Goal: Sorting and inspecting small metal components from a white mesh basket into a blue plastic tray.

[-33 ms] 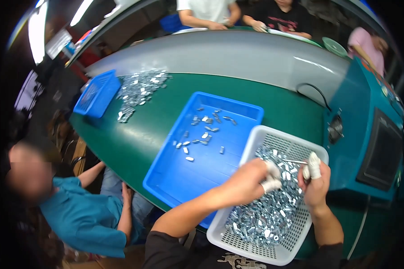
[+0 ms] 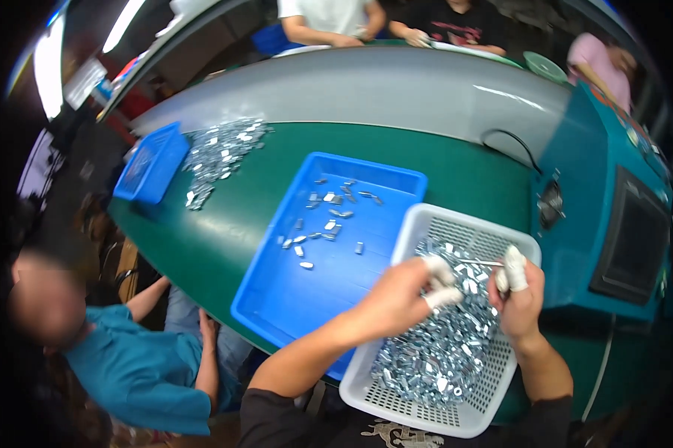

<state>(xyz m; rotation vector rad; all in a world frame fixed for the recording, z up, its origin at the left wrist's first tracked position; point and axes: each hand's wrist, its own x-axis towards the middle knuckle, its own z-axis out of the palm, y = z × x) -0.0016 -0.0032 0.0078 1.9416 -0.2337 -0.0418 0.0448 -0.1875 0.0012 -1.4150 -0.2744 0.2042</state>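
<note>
Firstly, one rod (image 2: 480, 262): lay crosswise above parts (image 2: 426, 362), pinched by right hand (image 2: 521, 305), tip toward left hand (image 2: 403, 295), whose fingers (image 2: 444, 297) curled, contents could not be told

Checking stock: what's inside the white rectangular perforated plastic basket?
A heap of small silver metal pieces; its lower layers, and anything behind the left hand or right hand, are hidden.

Tube lights (image 2: 50, 75) glare at my upper left, and the metal pieces (image 2: 433, 351) before me glint. My fisheye view bends straight edges and darkens to black at its rim.
</note>
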